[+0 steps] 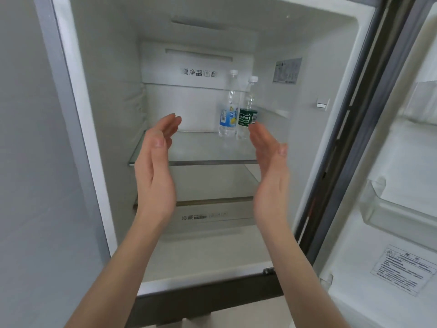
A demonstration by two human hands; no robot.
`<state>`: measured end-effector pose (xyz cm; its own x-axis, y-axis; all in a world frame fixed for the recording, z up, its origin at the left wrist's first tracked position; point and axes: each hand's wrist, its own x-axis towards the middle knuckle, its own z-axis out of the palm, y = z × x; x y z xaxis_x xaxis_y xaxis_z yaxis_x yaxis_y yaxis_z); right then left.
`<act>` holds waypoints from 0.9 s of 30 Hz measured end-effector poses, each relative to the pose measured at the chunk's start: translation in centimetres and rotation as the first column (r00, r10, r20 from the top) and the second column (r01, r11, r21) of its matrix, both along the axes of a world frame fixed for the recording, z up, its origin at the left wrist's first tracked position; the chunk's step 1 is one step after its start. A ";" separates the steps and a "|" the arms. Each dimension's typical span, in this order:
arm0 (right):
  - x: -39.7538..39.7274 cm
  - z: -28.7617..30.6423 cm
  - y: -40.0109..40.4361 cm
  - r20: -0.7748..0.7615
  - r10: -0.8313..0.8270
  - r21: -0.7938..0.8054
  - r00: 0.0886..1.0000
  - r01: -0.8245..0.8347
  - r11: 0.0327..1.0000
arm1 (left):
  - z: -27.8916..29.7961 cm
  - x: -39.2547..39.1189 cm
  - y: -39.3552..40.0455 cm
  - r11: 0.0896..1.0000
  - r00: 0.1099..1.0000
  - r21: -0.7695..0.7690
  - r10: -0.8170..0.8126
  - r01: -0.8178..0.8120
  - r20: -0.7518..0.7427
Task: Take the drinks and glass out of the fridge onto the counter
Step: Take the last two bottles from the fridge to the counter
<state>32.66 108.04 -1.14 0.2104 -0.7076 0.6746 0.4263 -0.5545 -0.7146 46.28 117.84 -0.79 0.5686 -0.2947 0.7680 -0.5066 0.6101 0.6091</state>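
Note:
Two clear plastic bottles with white caps stand side by side at the back right of the fridge's glass shelf [201,150]. The taller bottle [228,110] has a blue and yellow label; the shorter bottle [247,114] to its right has a dark green label. My left hand [155,166] is raised in front of the shelf's left part, palm facing right, fingers apart, holding nothing. My right hand [269,162] is raised palm facing left, its fingertips just in front of the green-label bottle, holding nothing. No glass is in view.
The fridge door [390,209] stands open on the right, with clear door bins [387,204]. A lower shelf [212,200] lies under the glass one. The fridge's grey outer side [35,162] fills the left.

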 end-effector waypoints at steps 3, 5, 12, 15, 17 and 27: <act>0.8 1.8 -3.3 0.008 -0.079 -0.014 0.997 0.079 0.997 | 1.3 1.4 -2.9 1.000 1.000 0.010 -0.023 0.023 -0.015; 1.5 2.8 -5.6 0.001 -0.126 0.001 0.992 0.126 0.992 | 2.0 2.2 -5.0 0.999 0.999 0.037 -0.034 0.034 -0.009; 5.0 4.9 -12.9 -0.078 -0.159 0.036 0.984 0.162 0.986 | 5.1 4.8 -12.9 0.991 0.994 0.135 -0.007 0.022 -0.113; 6.6 6.1 -16.2 -0.129 -0.154 0.044 0.980 0.160 0.986 | 6.6 6.0 -16.8 0.985 0.992 0.171 0.019 0.002 -0.122; 7.9 6.8 -18.5 -0.156 -0.147 0.066 0.977 0.159 0.985 | 7.5 6.8 -19.4 0.983 0.992 0.183 0.028 -0.005 -0.127; 13.1 5.8 -26.7 -0.305 -0.123 0.083 0.945 0.155 0.984 | 7.9 11.0 -27.8 0.970 0.992 0.241 0.068 -0.040 -0.109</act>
